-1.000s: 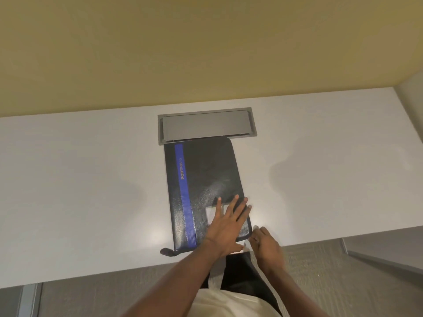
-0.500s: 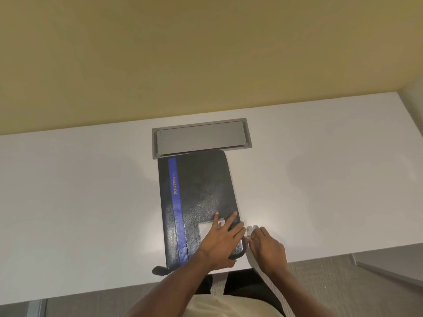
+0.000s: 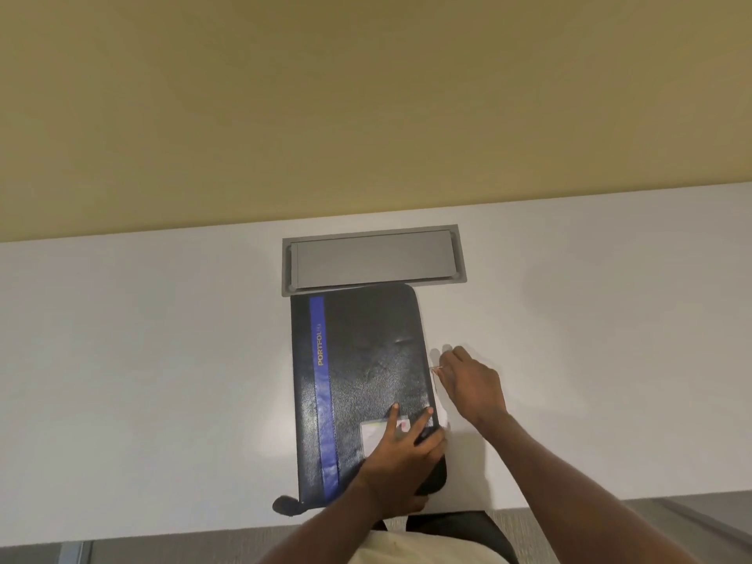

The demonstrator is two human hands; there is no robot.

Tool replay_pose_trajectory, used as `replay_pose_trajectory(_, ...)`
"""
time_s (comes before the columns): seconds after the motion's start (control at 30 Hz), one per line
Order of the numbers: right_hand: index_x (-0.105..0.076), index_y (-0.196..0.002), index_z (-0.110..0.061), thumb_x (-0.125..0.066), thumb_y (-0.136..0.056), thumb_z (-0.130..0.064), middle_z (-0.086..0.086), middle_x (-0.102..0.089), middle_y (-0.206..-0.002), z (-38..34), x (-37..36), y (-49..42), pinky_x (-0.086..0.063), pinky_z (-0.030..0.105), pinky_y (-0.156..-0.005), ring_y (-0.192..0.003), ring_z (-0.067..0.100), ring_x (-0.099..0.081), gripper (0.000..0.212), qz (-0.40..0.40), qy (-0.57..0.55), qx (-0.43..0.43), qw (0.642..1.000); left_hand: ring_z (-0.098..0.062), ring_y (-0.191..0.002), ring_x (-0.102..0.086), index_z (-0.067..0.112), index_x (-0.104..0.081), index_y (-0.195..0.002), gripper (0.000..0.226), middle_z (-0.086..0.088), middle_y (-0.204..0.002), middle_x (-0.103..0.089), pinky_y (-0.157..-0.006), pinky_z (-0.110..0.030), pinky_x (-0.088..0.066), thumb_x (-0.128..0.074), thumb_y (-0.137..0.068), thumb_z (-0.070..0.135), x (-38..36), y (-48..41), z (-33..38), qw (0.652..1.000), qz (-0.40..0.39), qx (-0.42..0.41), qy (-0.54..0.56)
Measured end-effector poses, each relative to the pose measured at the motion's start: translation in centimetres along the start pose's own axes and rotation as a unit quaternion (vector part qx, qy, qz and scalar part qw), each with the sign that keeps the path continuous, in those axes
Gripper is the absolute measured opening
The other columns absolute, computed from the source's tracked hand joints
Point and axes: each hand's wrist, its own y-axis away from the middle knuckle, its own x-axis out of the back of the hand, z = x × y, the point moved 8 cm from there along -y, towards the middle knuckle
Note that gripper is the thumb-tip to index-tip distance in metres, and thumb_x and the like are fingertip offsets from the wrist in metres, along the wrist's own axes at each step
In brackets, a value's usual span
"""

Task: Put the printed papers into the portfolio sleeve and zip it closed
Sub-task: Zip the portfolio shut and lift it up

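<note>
A black portfolio sleeve with a blue stripe and gold lettering lies flat on the white desk. My left hand presses flat on its near right corner, fingers spread over a small clear card pocket. My right hand is at the sleeve's right edge, about halfway along, fingers pinched on the small metal zipper pull. No printed papers show outside the sleeve. A black tab sticks out at its near left corner.
A grey recessed cable hatch sits in the desk, touching the sleeve's far end. A tan wall rises behind the desk. The desk's near edge runs just below the sleeve, with grey floor and my clothing beyond it.
My right hand has slid from the sleeve's near right corner up along its right edge, pinching the zipper pull. My left hand stays pressed on the near right corner.
</note>
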Motion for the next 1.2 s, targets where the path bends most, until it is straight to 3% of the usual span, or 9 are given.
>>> replay_pose_trajectory(0.17, -0.059, -0.107, -0.023, -0.046, -0.104, -0.042, -0.003, -0.057, -0.106, 0.1, 1.6, -4.6, -0.04, 0.029, -0.058, -0.08, 0.026, -0.069, 0.024, 0.015, -0.027, -0.017, 0.999, -0.04, -0.148, -0.03, 0.01, -0.042, -0.147, 0.096, -0.006, -0.15, -0.038, -0.107, -0.08, -0.029, -0.072, -0.072, 0.062, 0.2, 0.3, -0.1, 0.999, -0.016, -0.011, -0.026)
replay_pose_trajectory(0.27, -0.056, -0.1, -0.024, -0.048, -0.104, -0.043, -0.004, -0.056, -0.101, 0.6, 2.3, -6.2, -0.05, 0.033, -0.063, -0.08, 0.027, -0.067, 0.021, 0.038, -0.078, -0.057, 0.995, -0.039, -0.149, -0.032, 0.012, -0.044, -0.146, 0.083, -0.004, -0.151, -0.04, -0.105, -0.079, -0.033, -0.059, -0.083, 0.065, -0.6, 0.5, -0.1, 0.999, -0.005, -0.032, -0.034)
replay_pose_trajectory(0.37, -0.056, -0.095, -0.024, -0.052, -0.103, -0.041, -0.005, -0.057, -0.098, 0.8, 2.0, -6.5, -0.052, 0.037, -0.067, -0.081, 0.028, -0.064, 0.019, 0.052, -0.139, -0.078, 0.986, -0.031, -0.151, -0.03, 0.014, -0.042, -0.15, 0.079, -0.003, -0.157, -0.037, -0.114, -0.072, -0.029, -0.049, -0.088, 0.064, -0.4, 0.5, -1.0, 0.999, 0.028, -0.032, 0.005)
replay_pose_trajectory(0.5, -0.051, -0.088, -0.026, -0.055, -0.102, -0.033, -0.005, -0.057, -0.09, 0.9, 1.0, -6.5, -0.049, 0.037, -0.067, -0.076, 0.026, -0.059, 0.016, 0.034, -0.168, -0.084, 0.982, -0.021, -0.157, -0.018, 0.018, -0.03, -0.158, 0.072, 0.0, -0.167, -0.028, -0.122, -0.058, -0.025, -0.047, -0.095, 0.048, 3.3, -1.3, -6.7, 0.987, 0.09, 0.096, 0.091)
replay_pose_trajectory(0.63, -0.051, -0.089, -0.029, -0.057, -0.1, -0.027, -0.005, -0.061, -0.087, 0.8, 1.0, -7.0, -0.051, 0.037, -0.07, -0.075, 0.022, -0.059, 0.013, 0.026, -0.182, -0.091, 0.979, -0.02, -0.16, -0.003, 0.019, -0.007, -0.164, 0.071, 0.001, -0.172, -0.006, -0.129, -0.054, -0.008, -0.035, -0.104, 0.045, 7.8, -3.5, -15.0, 0.953, 0.134, 0.246, 0.119)
replay_pose_trajectory(0.8, -0.056, -0.091, -0.03, -0.062, -0.097, -0.023, -0.008, -0.066, -0.09, 1.0, 1.0, -7.4, -0.053, 0.036, -0.074, -0.078, 0.02, -0.063, 0.011, 0.015, -0.204, -0.104, 0.973, -0.024, -0.158, -0.015, 0.014, -0.017, -0.163, 0.068, -0.007, -0.169, -0.023, -0.13, -0.049, -0.011, -0.038, -0.106, 0.043, 12.2, -6.4, -21.5, 0.935, 0.17, 0.287, 0.119)
replay_pose_trajectory(0.93, -0.056, -0.085, -0.032, -0.066, -0.096, -0.033, -0.013, -0.065, -0.088, 1.6, 0.9, -7.2, -0.053, 0.033, -0.07, -0.075, 0.013, -0.063, 0.015, 0.025, -0.234, -0.122, 0.964, -0.028, -0.149, -0.036, 0.012, -0.035, -0.157, 0.057, -0.01, -0.157, -0.044, -0.128, -0.043, -0.013, -0.038, -0.108, 0.041, 12.9, -7.3, -23.1, 0.942, 0.156, 0.276, 0.11)
replay_pose_trajectory(1.2, -0.062, -0.085, -0.034, -0.073, -0.092, -0.037, -0.012, -0.071, -0.091, 2.5, 2.3, -9.0, -0.052, 0.037, -0.07, -0.077, 0.015, -0.068, 0.013, 0.067, -0.317, -0.154, 0.933, -0.027, -0.141, -0.043, 0.01, -0.048, -0.149, 0.049, -0.008, -0.148, -0.052, -0.123, -0.039, -0.03, -0.045, -0.105, 0.031, 13.2, -6.6, -23.1, 0.933, 0.189, 0.272, 0.139)
